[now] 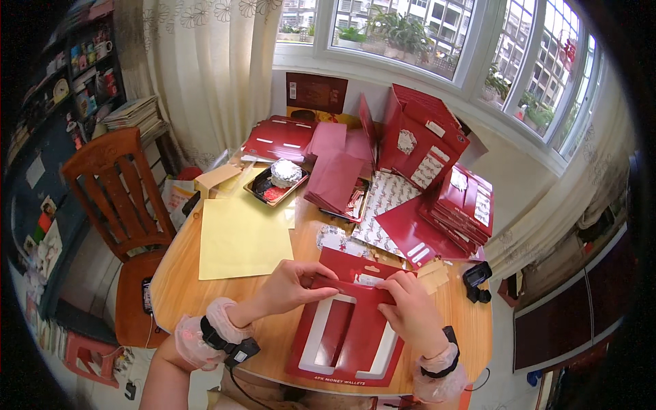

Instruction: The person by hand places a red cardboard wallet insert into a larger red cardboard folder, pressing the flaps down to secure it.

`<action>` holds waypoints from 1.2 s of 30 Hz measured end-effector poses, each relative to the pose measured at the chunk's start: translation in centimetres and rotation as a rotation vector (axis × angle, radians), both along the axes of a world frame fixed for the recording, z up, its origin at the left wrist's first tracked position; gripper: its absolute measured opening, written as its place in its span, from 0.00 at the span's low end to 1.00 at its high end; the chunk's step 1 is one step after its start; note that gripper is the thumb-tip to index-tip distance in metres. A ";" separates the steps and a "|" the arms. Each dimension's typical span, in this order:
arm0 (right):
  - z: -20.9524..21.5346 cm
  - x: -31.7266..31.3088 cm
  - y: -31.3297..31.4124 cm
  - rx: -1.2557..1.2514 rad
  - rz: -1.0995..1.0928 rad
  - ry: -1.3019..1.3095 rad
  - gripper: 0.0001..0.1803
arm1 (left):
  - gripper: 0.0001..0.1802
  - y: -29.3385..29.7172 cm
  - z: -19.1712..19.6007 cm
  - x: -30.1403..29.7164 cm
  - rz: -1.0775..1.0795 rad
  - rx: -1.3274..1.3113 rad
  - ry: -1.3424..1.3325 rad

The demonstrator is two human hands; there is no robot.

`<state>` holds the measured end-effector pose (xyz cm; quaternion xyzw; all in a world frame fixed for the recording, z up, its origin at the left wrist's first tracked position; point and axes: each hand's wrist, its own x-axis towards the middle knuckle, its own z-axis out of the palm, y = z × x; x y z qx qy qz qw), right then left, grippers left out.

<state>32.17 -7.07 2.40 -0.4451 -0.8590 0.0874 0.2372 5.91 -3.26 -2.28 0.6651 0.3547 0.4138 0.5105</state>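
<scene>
Both hands are seen working a flat red card sleeve [347,335] with white-edged window cut-outs, laid at the near edge of the round wooden counter [184,290]. The left hand [290,287] is pinched on the sleeve's folded top flap; the right hand [408,309] is pressed onto the same flap from the other side, fingertips apparently tucked under the fold, though this is partly hidden. A tear or a crooked crease could be caused if the flap is pulled unevenly between the two grips. The sleeve's lower edge is nearly level with the counter rim, so it could be pushed off by a firm press. Loose card scraps [432,273] just beside the right hand could be swept away.
</scene>
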 end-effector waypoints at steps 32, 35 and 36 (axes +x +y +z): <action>-1.6 -0.8 -0.2 -0.080 0.033 0.004 0.18 | 0.13 -0.1 -0.3 0.9 -0.068 0.085 0.242; -1.7 -0.8 0.0 -0.047 0.051 0.030 0.20 | 0.12 0.0 -0.6 0.6 -0.048 -0.036 0.122; -1.7 -0.7 0.1 -0.048 0.052 0.031 0.20 | 0.12 0.1 -0.6 0.4 -0.048 -0.037 0.123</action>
